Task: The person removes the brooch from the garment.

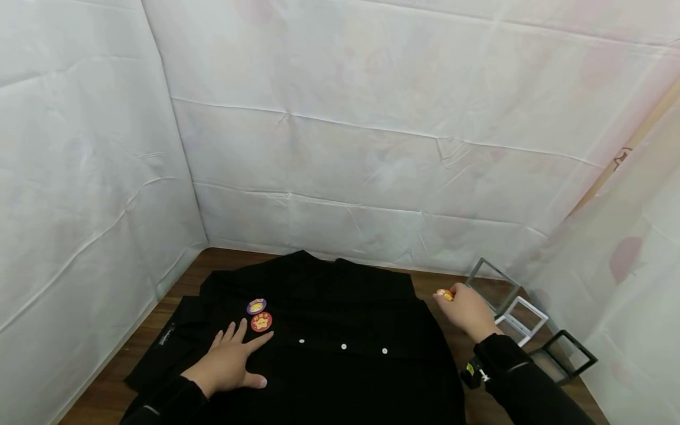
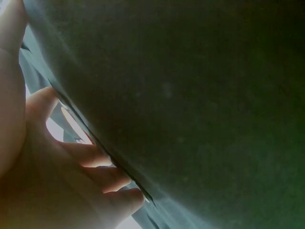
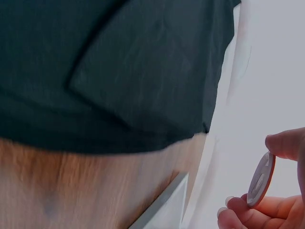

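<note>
A black shirt (image 1: 340, 389) lies spread on the wooden table, with several white buttons (image 1: 343, 346) across its middle. My left hand (image 1: 225, 360) rests on it with fingers spread, the fingertips just below a purple round badge (image 1: 257, 306) and a red star badge (image 1: 261, 321). To the right of the shirt, my right hand (image 1: 470, 310) is raised, pinching an orange round badge (image 1: 445, 294) between thumb and fingers. In the right wrist view this badge (image 3: 261, 179) is nearly edge-on, its pale back showing. Dark cloth fills most of the left wrist view.
At the table's right side stand a grey frame (image 1: 515, 289), a white frame (image 1: 535, 321) and a black frame (image 1: 583, 348), close to my right forearm. White sheeting (image 1: 340, 159) walls in the table (image 1: 212, 260) at the back and both sides.
</note>
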Demonstrator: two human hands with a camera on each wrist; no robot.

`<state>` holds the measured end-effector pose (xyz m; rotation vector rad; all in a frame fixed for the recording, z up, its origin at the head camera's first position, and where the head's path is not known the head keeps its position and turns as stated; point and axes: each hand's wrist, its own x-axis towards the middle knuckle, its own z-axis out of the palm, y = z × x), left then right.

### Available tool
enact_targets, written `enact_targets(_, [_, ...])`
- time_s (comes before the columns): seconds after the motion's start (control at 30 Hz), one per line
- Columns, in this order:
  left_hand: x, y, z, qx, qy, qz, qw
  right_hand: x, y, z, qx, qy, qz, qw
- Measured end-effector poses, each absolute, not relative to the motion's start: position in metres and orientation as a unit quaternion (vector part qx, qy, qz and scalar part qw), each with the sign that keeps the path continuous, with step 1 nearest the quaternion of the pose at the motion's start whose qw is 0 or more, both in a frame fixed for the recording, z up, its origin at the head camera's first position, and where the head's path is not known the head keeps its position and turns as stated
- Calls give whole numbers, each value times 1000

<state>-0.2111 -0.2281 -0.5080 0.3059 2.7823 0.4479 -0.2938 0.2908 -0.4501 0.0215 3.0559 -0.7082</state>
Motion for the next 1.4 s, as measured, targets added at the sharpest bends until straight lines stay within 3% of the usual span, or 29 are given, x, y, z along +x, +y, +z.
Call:
enact_targets(0.73, [-209,-229,-506,100,972,149,149,-320,340,-472,85,971,-219,39])
enact_targets(1.07, [-208,-228,-506,97,971,155,152,-326,346,-484,69,983,-166,26])
enact_targets(1.4, [-210,-227,-508,97,971,155,156,-326,349,-487,78,981,-166,57])
